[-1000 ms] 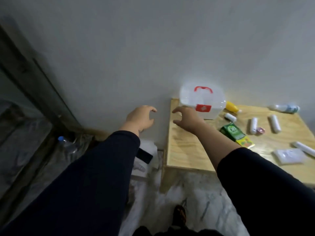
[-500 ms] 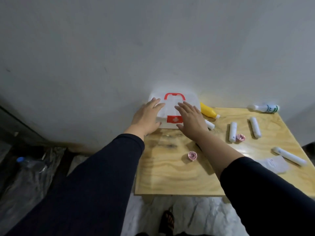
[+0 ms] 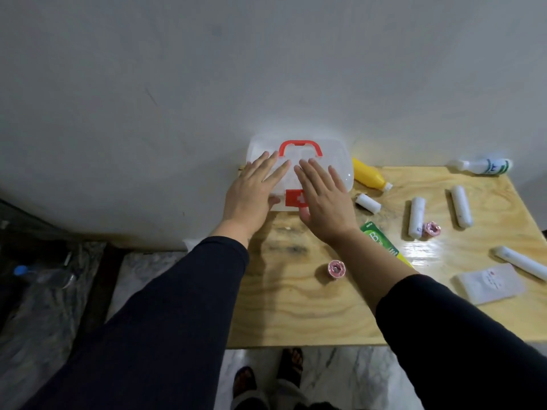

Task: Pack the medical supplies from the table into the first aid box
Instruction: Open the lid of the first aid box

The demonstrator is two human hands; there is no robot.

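So far nothing looks packed: the first aid box (image 3: 299, 170) sits shut at the far edge of the tabletop (image 3: 296, 315) against the wall, with the left hand (image 3: 251, 193) and right hand (image 3: 324, 202) spread flat on its lid, fingers loose and gripping nothing. To the right of the right hand lie the yellow bottle (image 3: 368, 176), several white rolls (image 3: 416, 217), a green box (image 3: 381, 242), a white packet (image 3: 488, 284) and a white bottle (image 3: 482, 166), with a pink tape roll (image 3: 336, 269) just nearer than that hand. I judge the lid must be opened first, then everything goes in

The first aid box (image 3: 334, 155) is see-through white with a red handle (image 3: 299, 144). The bottle (image 3: 368, 174) is yellow. The desk (image 3: 296, 306) is light wood with swirly lines.
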